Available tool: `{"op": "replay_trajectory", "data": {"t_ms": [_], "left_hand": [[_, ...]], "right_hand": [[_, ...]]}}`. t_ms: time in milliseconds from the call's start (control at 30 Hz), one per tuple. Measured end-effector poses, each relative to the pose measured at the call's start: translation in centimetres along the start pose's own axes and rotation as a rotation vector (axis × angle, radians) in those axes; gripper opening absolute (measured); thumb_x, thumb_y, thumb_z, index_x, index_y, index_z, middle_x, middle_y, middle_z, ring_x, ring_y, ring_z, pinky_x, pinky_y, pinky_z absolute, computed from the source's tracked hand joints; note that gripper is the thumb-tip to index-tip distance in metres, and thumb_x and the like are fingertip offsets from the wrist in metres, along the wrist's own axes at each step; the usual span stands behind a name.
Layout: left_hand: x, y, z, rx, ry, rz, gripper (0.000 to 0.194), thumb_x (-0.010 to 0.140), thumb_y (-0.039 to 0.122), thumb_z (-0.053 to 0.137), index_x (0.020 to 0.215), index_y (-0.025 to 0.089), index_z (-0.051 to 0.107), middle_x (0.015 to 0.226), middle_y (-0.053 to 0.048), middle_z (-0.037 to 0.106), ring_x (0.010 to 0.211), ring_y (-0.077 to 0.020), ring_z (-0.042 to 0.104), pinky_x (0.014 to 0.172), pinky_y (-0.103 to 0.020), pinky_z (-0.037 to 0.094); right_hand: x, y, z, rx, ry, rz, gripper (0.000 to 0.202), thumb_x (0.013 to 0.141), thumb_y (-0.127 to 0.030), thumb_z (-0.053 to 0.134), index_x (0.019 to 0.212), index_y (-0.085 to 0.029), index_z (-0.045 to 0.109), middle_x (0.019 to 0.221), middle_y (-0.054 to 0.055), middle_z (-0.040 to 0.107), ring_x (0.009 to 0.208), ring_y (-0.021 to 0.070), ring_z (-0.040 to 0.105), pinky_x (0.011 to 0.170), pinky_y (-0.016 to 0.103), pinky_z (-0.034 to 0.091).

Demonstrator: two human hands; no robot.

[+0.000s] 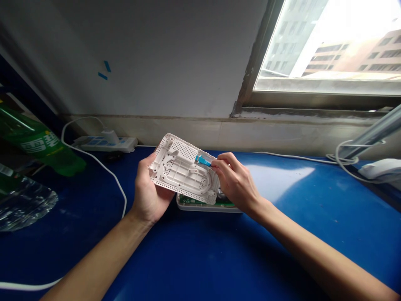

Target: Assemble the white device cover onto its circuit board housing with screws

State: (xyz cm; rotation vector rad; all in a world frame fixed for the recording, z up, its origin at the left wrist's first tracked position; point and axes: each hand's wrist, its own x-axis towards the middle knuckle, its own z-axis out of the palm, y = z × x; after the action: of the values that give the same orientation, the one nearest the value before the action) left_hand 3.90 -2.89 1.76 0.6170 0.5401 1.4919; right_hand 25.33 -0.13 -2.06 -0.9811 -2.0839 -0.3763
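Observation:
My left hand [151,193] grips the left end of a white perforated plastic cover [184,171], which is tilted with its ribbed inner side up. My right hand [236,179] pinches a small blue strip [204,161] between thumb and fingers, over the cover's upper right part. The strip's far end touches the cover. Below and behind the cover, a white housing [209,208] with a green circuit board [188,200] lies on the blue table, partly hidden by the cover and my right hand.
A green bottle [40,142] and a clear bottle [25,200] lie at the left. Behind them is a power strip [125,144] with a plugged-in white cable [115,179]. A metal lamp arm [369,131] and coiled cable stand at the right, below the window.

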Motion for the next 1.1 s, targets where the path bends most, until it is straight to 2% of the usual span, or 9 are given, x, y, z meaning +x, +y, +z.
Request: {"op": "replay_trajectory", "data": {"t_ms": [333, 633, 800, 967, 1100], "left_hand": [[0.01, -0.16, 0.15, 0.016, 0.031, 0.012, 0.035, 0.099, 0.037, 0.045, 0.116, 0.024, 0.073, 0.111, -0.007, 0.077, 0.115, -0.0337, 0.070, 0.089, -0.042, 0.062], [0.13, 0.49, 0.15, -0.009, -0.013, -0.006, 0.034, 0.101, 0.036, 0.046, 0.114, 0.022, 0.074, 0.111, -0.007, 0.078, 0.112, -0.0332, 0.071, 0.090, -0.042, 0.062], [0.23, 0.83, 0.43, 0.002, 0.016, -0.035, 0.034, 0.100, 0.037, 0.047, 0.114, 0.023, 0.074, 0.113, -0.007, 0.077, 0.113, -0.0317, 0.071, 0.090, -0.039, 0.061], [0.15, 0.43, 0.23, 0.014, -0.002, -0.010, 0.033, 0.100, 0.038, 0.050, 0.118, 0.022, 0.073, 0.113, -0.007, 0.077, 0.111, -0.0310, 0.072, 0.092, -0.040, 0.060], [0.03, 0.16, 0.18, 0.006, 0.007, -0.006, 0.033, 0.100, 0.037, 0.048, 0.116, 0.022, 0.073, 0.114, -0.008, 0.077, 0.112, -0.0314, 0.071, 0.091, -0.038, 0.060]], "right_hand": [[-0.16, 0.39, 0.12, -0.074, -0.007, -0.046, 0.015, 0.101, -0.008, 0.051, 0.104, -0.015, 0.064, 0.104, 0.011, 0.066, 0.073, 0.0161, 0.059, 0.056, 0.026, 0.041], [-0.14, 0.32, 0.18, -0.062, -0.083, 0.012, 0.016, 0.104, -0.013, 0.047, 0.108, -0.018, 0.062, 0.107, 0.010, 0.062, 0.069, 0.0158, 0.053, 0.054, 0.026, 0.038], [-0.16, -0.05, 0.28, -0.081, -0.119, 0.040, 0.018, 0.103, -0.011, 0.045, 0.108, -0.017, 0.061, 0.109, 0.011, 0.061, 0.067, 0.0156, 0.053, 0.053, 0.027, 0.037], [-0.39, -0.15, 0.39, -0.071, -0.101, 0.043, 0.018, 0.101, -0.008, 0.046, 0.106, -0.017, 0.062, 0.106, 0.011, 0.063, 0.071, 0.0163, 0.055, 0.056, 0.027, 0.040], [-0.54, -0.08, 0.32, -0.134, -0.086, -0.008, 0.018, 0.100, -0.006, 0.047, 0.103, -0.016, 0.062, 0.105, 0.010, 0.065, 0.072, 0.0162, 0.057, 0.053, 0.028, 0.037]]}}
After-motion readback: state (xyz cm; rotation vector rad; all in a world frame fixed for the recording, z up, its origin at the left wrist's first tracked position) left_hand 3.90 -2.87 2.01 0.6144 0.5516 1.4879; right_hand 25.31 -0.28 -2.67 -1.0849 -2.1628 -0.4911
